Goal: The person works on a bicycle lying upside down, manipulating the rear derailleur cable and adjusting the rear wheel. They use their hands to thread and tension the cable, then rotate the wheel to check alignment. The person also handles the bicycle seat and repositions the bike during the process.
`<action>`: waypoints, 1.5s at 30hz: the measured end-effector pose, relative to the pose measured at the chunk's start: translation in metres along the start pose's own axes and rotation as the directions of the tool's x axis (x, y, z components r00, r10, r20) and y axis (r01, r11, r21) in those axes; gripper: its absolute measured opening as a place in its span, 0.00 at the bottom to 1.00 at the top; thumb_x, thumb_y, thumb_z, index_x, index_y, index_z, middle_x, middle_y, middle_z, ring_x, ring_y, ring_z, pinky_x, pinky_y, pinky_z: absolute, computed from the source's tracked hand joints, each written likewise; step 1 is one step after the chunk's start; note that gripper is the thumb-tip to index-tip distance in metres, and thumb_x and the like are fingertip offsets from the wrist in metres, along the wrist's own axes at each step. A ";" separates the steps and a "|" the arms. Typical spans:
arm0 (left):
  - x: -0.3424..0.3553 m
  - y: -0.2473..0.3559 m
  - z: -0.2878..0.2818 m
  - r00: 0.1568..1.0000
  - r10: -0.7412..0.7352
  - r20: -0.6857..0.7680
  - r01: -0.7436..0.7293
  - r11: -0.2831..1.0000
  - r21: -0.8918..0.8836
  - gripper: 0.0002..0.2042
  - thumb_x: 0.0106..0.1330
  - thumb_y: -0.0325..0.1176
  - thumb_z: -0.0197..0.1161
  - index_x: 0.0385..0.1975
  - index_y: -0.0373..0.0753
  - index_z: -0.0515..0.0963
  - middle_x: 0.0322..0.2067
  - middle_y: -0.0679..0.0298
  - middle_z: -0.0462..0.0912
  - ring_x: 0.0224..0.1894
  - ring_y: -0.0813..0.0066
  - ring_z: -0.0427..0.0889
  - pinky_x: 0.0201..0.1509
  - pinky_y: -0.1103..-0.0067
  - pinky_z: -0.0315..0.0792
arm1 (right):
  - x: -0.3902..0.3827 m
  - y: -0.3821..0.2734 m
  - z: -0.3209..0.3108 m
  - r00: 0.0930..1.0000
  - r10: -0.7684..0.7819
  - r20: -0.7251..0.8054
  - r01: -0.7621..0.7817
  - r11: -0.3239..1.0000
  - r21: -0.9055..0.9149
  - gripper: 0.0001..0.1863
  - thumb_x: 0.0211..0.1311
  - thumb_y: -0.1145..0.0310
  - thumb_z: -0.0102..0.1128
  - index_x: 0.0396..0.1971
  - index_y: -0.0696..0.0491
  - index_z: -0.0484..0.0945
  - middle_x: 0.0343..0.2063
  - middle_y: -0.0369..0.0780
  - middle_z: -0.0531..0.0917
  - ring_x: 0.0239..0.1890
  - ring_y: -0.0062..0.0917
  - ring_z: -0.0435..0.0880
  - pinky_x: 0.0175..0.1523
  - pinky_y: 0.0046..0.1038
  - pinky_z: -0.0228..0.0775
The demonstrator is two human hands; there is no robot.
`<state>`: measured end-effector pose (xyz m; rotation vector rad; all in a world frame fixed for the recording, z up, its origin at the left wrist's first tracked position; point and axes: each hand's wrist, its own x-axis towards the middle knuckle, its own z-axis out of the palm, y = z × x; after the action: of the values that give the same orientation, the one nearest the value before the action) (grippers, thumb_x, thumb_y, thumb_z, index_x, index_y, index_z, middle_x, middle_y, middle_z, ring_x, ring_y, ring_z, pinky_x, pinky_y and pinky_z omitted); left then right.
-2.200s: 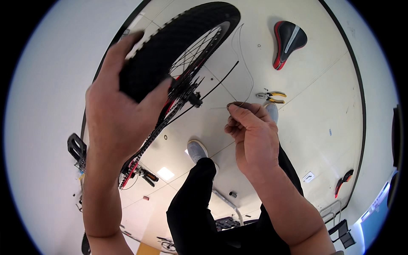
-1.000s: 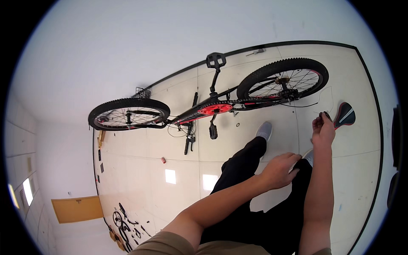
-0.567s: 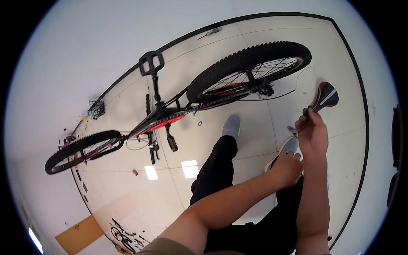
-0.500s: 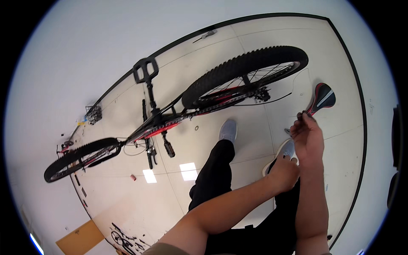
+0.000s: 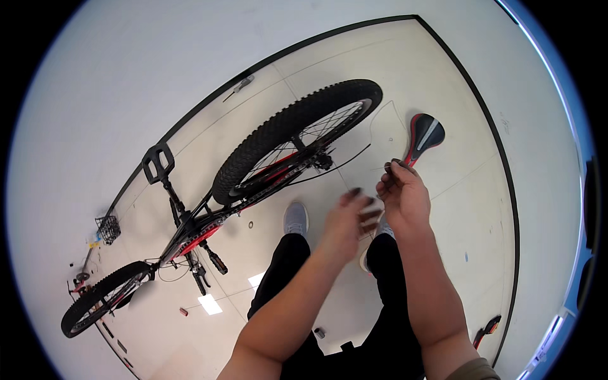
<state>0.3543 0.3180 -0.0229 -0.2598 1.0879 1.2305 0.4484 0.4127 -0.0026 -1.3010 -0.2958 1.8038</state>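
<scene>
Wire (image 5: 391,101), thin and grey: loops over the floor (image 5: 456,209) between the tip of a black cable housing (image 5: 347,162) and the saddle (image 5: 423,135). Right hand (image 5: 403,190): closed in a pinch, thumb against forefinger, with a short wire end poking out leftward past the fingertips. Overlaps the saddle's narrow nose from above — touching or apart, cannot tell. Left hand (image 5: 348,218): blurred, fingers loosely spread, thumb away from them, nothing visible in the grip. Hovers just beside the right hand, above the space between two grey shoes (image 5: 296,218).

Bicycle (image 5: 201,237), black and red: stands upside down, handlebar low and wheels up, slanting along the floor's left edge. Rear tyre (image 5: 263,140) toward the floor's far corner, front wheel (image 5: 95,292) at the near end of that left edge. Saddle: lies detached toward the right edge, black and red with a pale stripe.

Washer (image 5: 251,225): flat on the floor, between bicycle and left shoe. Grey tool (image 5: 242,83) by the left edge, beyond the rear tyre; black basket (image 5: 109,230) also along that edge. Small red cylinder (image 5: 183,311) below the handlebar — black-and-red item (image 5: 491,325), kind unclear, close to the right edge.
</scene>
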 end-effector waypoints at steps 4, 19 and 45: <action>0.026 0.018 -0.031 0.978 0.044 -0.206 -0.114 0.934 -0.339 0.16 0.76 0.38 0.53 0.58 0.38 0.65 0.50 0.55 0.77 0.50 0.62 0.78 0.52 0.63 0.76 | -0.002 0.005 -0.001 1.000 -0.003 -0.017 0.003 1.000 0.002 0.07 0.67 0.74 0.61 0.43 0.57 0.76 0.36 0.37 0.81 0.35 0.24 0.78 0.41 0.30 0.74; 0.099 0.034 -0.041 0.991 0.123 -0.051 -0.127 0.752 -0.647 0.16 0.79 0.39 0.47 0.47 0.30 0.74 0.41 0.53 0.80 0.46 0.59 0.81 0.56 0.62 0.77 | -0.011 -0.008 -0.002 0.994 0.105 0.019 -0.106 0.992 0.075 0.08 0.66 0.75 0.60 0.43 0.57 0.76 0.35 0.37 0.81 0.35 0.24 0.78 0.42 0.29 0.75; 0.076 0.012 -0.058 0.999 -0.037 -0.038 0.012 0.856 -0.517 0.11 0.77 0.34 0.48 0.43 0.34 0.74 0.32 0.61 0.77 0.30 0.71 0.74 0.42 0.71 0.73 | 0.024 -0.018 0.025 0.990 0.067 -0.122 -0.056 0.995 0.084 0.06 0.64 0.76 0.60 0.39 0.61 0.78 0.31 0.38 0.82 0.28 0.21 0.80 0.32 0.23 0.74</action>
<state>0.3085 0.3308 -0.1071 -0.7155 0.7678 1.4869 0.4340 0.4489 0.0038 -1.3719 -0.1139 1.7581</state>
